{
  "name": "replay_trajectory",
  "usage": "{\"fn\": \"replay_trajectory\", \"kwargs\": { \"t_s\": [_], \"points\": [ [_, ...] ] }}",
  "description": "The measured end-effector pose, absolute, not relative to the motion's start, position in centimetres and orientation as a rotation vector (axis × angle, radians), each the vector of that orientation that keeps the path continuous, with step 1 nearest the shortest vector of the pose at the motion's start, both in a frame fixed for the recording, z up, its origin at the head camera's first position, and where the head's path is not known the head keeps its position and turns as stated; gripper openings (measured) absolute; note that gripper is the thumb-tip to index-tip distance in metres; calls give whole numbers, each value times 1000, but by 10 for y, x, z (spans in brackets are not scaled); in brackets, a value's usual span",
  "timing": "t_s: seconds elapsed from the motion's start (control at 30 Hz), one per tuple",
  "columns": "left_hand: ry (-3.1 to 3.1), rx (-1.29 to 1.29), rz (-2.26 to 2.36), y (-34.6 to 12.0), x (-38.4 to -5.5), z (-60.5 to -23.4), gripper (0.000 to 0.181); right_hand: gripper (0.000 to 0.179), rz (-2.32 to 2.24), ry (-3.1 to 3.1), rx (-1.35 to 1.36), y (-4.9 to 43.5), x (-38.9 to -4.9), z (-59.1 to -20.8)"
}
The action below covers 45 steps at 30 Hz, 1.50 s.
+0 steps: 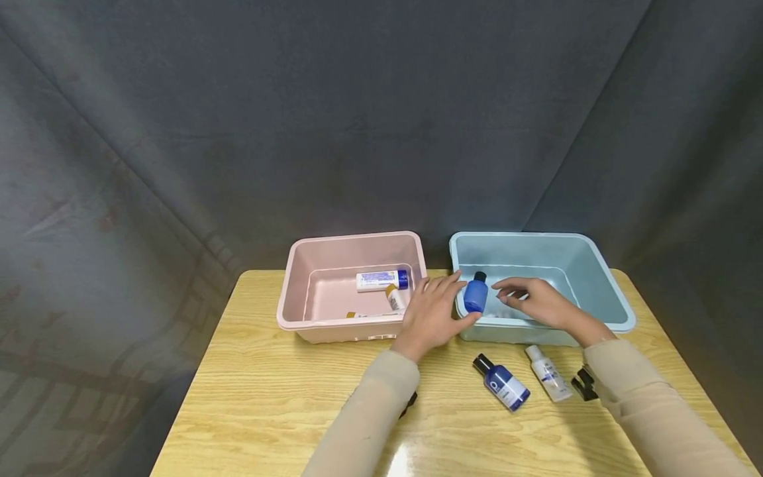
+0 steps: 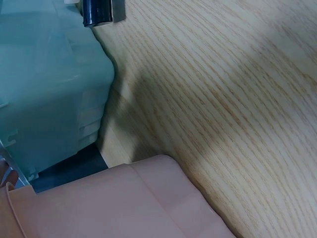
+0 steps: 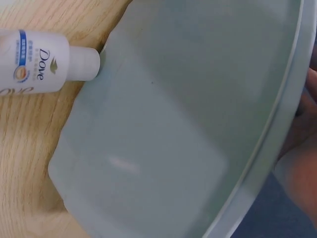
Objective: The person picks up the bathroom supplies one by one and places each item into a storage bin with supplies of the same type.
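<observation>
A small blue bottle (image 1: 475,296) with a black cap tilts just inside the left end of the light blue bin (image 1: 545,331). My left hand (image 1: 432,308) is over the gap between the two bins, its fingers spread. Its thumb tip comes right at the bottle's base, with the fingertips at the bin's left rim. To the right of the bottle, my right hand (image 1: 539,303) reaches over the front rim with loosely bent fingers and nothing between them. A strip of that hand (image 3: 299,144) shows past the rim in the right wrist view.
The pink bin (image 1: 352,326) holds a white tube (image 1: 381,280) with a blue cap and small yellow-capped containers (image 1: 395,298). Before the blue bin lie a dark blue bottle (image 1: 503,384) and a white Dove bottle (image 1: 550,375) on the wooden table (image 1: 256,404). A dark curtain (image 1: 357,132) hangs behind.
</observation>
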State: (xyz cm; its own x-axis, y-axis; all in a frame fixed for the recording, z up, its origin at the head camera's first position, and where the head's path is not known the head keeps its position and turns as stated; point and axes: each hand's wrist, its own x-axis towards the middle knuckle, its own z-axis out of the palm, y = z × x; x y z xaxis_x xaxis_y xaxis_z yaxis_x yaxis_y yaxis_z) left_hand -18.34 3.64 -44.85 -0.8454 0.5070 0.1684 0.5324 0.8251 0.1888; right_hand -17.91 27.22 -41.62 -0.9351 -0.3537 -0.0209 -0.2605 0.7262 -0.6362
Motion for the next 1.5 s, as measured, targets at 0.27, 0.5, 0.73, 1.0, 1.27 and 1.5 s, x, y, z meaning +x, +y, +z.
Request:
{"fn": "replay_trajectory", "kwargs": {
  "t_s": [0.27,0.5,0.73,1.0,1.27,1.5],
  "points": [
    [-2887,-834,-359,36,-183,-449,70,31,-1023,2859,-496,272,-168,-409],
    [-2879,-832,-343,36,-183,-448,70,31,-1004,2953,-495,271,-157,-403],
    [-2879,-831,-357,36,-184,-449,71,28,-1068,3027,-518,267,-143,-399],
    [-2893,-832,-367,37,-182,-447,70,26,-1052,3093,-529,263,-125,-388],
    [-2887,-826,-335,36,-182,-448,71,26,-997,3164,-533,260,-111,-385],
    [-2891,-826,-354,36,-182,-448,69,26,-1031,3193,-520,259,-98,-392]
  ]
}}
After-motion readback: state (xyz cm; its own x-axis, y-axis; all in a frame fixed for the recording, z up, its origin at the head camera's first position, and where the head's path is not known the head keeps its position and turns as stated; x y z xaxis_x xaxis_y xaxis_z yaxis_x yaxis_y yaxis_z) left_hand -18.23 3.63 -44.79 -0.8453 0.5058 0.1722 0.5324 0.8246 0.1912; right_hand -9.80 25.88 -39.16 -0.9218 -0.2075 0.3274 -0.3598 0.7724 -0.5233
